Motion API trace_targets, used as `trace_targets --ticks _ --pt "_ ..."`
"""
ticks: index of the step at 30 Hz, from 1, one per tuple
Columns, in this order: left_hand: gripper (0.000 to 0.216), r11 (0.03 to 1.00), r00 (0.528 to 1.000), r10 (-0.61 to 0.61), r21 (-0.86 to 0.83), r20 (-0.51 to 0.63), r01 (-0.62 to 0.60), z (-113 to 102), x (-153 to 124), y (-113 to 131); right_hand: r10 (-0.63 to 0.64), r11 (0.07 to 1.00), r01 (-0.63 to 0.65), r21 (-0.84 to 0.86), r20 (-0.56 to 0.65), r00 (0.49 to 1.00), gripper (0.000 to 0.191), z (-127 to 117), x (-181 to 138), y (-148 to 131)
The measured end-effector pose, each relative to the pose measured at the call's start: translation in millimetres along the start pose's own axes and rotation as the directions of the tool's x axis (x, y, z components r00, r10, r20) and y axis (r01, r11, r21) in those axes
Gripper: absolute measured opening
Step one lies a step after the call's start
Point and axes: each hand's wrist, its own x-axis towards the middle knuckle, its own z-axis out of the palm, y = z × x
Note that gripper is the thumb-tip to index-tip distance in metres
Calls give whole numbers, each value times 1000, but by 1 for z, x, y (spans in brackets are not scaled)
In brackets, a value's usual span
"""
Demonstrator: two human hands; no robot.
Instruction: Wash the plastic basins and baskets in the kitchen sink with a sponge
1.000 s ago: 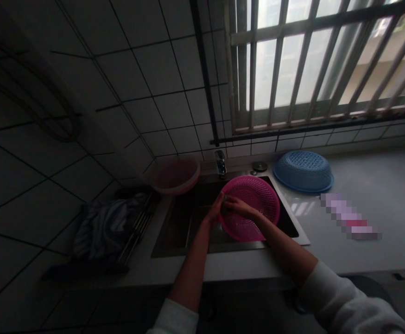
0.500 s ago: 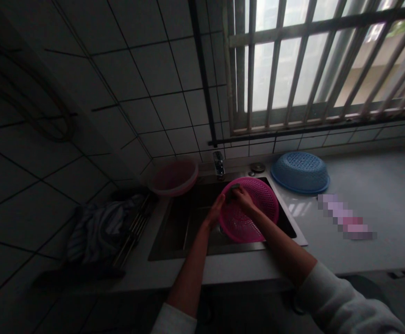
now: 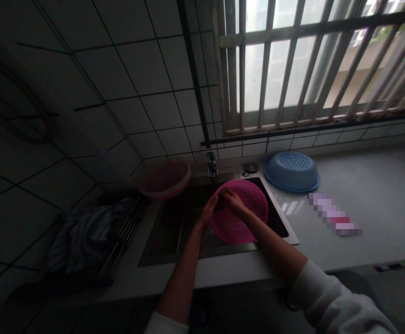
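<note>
A pink perforated basket [image 3: 249, 211] is tilted over the dark sink [image 3: 174, 232]. My left hand [image 3: 207, 211] grips its left rim with fingers curled. My right hand [image 3: 232, 200] is pressed against the basket's inner top-left surface, closed on a small dark thing [image 3: 224, 191] that may be a scrubber. The tap [image 3: 211, 164] stands just behind the hands.
A blue basket [image 3: 292, 170] lies upside down on the counter [image 3: 362, 195] right of the sink. A pink bowl [image 3: 164, 178] sits at the sink's back left. Crumpled cloth [image 3: 80, 234] lies on a rack at left. Tiled wall and barred window are behind.
My right hand moved up the basket's inside toward the top rim, then slightly back down. The camera view shifted a little right, so everything sits further left.
</note>
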Motion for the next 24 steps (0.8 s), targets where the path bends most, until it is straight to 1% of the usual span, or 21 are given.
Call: trace_targets --ticks 1,2,3,4,5,6,7,8,10,11,12,13,14,16,17,18,19,20,21,22,24 --pt "61 1000 1000 1 -6 15 -1 1 0 -2 -23 1000 24 10 -84 996 29 -2 3 -2" --pt "61 1000 1000 1 -15 30 -1 1 0 -2 -35 999 36 6 -121 992 29 -4 4 -3" --pt "61 1000 999 -2 -23 40 3 2 -1 -2 -36 999 35 -9 -103 994 28 -5 4 -3" --pt "61 999 999 -8 -32 41 9 2 -2 -1 -17 999 16 -37 -28 999 28 -5 2 -2" --pt "61 999 999 -13 -39 32 15 1 -3 2 20 997 -14 -74 81 997 27 -4 -1 0" --pt "62 999 1000 -18 -40 17 19 1 -5 4 68 992 -47 -114 192 979 27 -1 -5 2" --pt "62 999 1000 -22 -34 -1 22 -1 -6 7 120 985 -78 -153 286 951 27 1 -9 5" --pt "62 1000 1000 -24 -20 -20 24 -2 -7 9 163 978 -103 -183 351 922 28 4 -14 8" --pt "60 1000 999 -25 15 -41 25 -4 -8 12 212 968 -132 -215 408 888 31 10 -20 12" --pt "59 999 999 -25 26 -42 26 -5 -8 13 218 967 -137 -216 414 884 33 11 -21 13" --pt "57 999 999 -26 28 -41 27 -5 -8 13 213 969 -138 -206 410 887 34 12 -19 13" --pt "55 999 999 -26 24 -43 27 -5 -7 12 191 975 -129 -180 384 903 34 11 -17 12" --pt "53 999 999 -27 16 -47 28 -4 -6 11 149 984 -108 -140 328 933 33 9 -12 10" --pt "52 999 999 -35 -9 -40 35 -2 -4 7 35 998 -28 -57 132 991 30 4 -2 5" --pt "53 999 999 -41 -25 -23 40 -1 -3 5 -15 999 16 -36 27 1000 29 0 2 3" --pt "53 998 999 -41 -39 -4 41 0 -2 3 -49 998 48 -36 -44 998 28 -3 5 1" --pt "54 998 999 -38 -46 15 38 0 -1 1 -64 997 61 -50 -64 996 27 -4 6 0" --pt "55 999 999 -28 -45 24 29 -1 -1 0 -57 996 55 -70 -29 998 26 -5 5 0" --pt "56 999 1000 -15 -36 17 15 -2 -1 0 -29 995 34 -92 54 998 26 -4 2 1" --pt "58 1000 1000 -4 -21 0 4 -4 -1 0 16 993 3 -117 167 986 27 -2 -2 3" --pt "61 1000 1000 0 13 -28 0 -8 -2 2 121 985 -63 -161 380 917 32 5 -11 9"
